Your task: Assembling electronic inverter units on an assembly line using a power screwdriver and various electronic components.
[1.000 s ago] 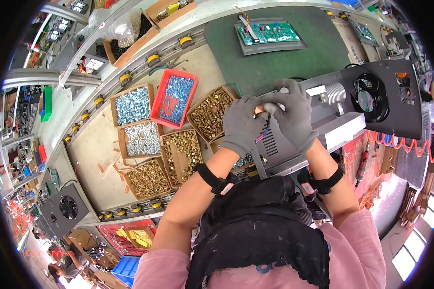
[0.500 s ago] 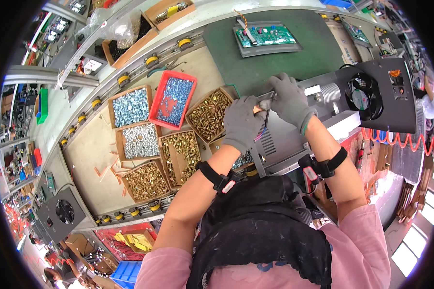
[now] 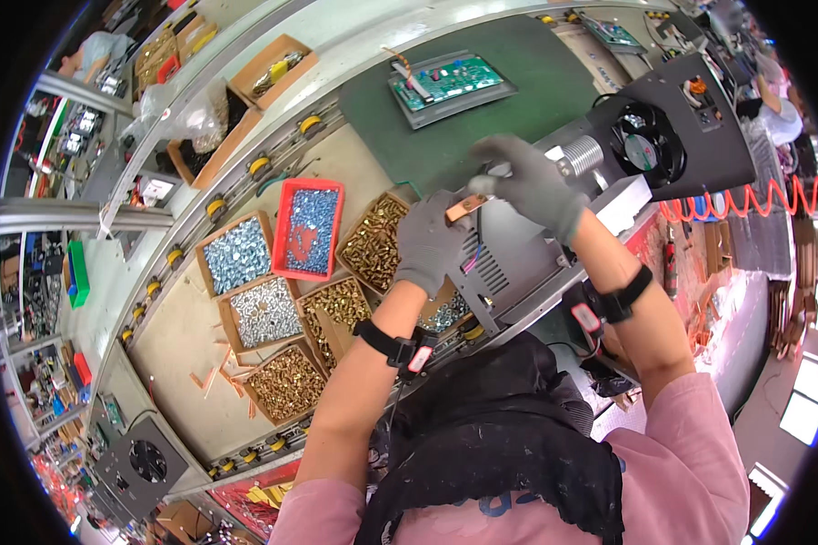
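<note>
Copper-coloured strip held above the left end of a dark metal housing, near edge of the worktop.
The gloved left hand is closed on the strip; the right hand, blurred, is just beside its other end, and whether it grips anything cannot be told. A loose hold through glove fabric could let the strip slip onto the vent slots or among the brass-coloured fasteners at left; the thin wires below might snag on a finger.
</note>
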{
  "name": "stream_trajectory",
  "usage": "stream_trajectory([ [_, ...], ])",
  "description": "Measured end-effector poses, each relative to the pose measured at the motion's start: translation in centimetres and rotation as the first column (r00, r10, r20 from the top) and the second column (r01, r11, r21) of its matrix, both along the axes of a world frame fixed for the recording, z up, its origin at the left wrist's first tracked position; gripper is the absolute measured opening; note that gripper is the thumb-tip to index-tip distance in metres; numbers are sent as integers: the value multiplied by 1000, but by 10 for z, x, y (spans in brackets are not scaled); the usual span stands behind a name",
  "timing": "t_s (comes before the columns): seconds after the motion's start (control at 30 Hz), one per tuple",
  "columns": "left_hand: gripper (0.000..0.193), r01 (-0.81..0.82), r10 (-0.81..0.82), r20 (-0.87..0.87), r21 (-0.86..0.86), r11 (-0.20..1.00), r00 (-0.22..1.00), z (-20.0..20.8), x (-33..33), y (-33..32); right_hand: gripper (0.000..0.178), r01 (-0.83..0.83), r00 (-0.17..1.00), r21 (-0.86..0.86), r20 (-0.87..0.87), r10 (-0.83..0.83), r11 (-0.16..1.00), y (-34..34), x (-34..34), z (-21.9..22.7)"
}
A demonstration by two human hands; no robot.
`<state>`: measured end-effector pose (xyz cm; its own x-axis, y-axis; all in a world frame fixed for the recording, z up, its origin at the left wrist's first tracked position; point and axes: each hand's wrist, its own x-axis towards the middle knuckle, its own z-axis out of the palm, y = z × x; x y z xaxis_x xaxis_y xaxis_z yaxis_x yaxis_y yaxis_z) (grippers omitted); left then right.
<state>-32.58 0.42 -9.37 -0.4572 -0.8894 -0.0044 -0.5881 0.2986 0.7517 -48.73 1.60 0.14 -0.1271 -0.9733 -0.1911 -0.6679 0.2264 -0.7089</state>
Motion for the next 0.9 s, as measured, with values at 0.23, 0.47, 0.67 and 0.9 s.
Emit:
stream_trajectory([
  [0.23,34,-170,207,-349,134,976,914,-18,27,9,28,383,923,-354,115,-367,853,176,-121,55],
  [0.47,34,-188,16,403,392,901,915,-90,65,98,38,868,468,10,-351,-811,497,333,-334,-80],
  [0.67,42,-159,42,242,488,858,969,-177,54,158,73,819,558,292,-610,-563,494,369,-386,-173],
  [0.9,37,-382,440,124,730,567,889,-205,45,162,60,767,626,159,-398,-671,622,377,-400,-190],
])
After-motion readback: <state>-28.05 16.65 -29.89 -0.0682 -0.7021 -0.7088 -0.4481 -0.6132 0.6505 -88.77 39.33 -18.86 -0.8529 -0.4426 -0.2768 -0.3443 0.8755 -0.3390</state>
